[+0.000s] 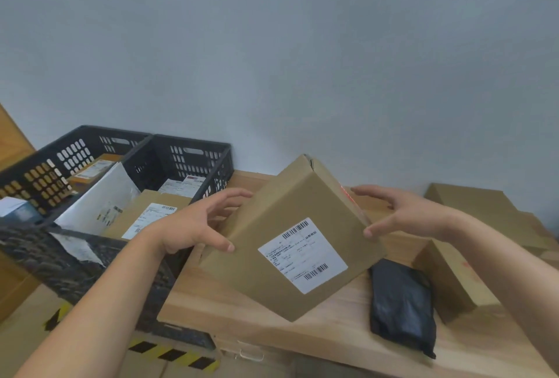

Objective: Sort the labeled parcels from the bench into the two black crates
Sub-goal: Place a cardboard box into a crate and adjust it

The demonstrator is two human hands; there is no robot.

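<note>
A brown cardboard parcel (281, 226) with a white barcode label facing me is held tilted above the wooden bench (242, 317). My left hand (193, 226) grips its left edge, thumb on the front face. My right hand (402, 211) grips its right edge, thumb at the corner. Two black slotted crates stand side by side to the left: the far left crate (75, 141) and the right crate (211, 148). Both hold labeled boxes and a white mailer bag.
A black plastic mailer (402, 305) lies on the bench at the right. Brown cartons (453, 275) are stacked behind and beside it toward the right edge. Yellow-black hazard tape (172, 353) marks the floor below the bench's front edge. A pale wall rises behind.
</note>
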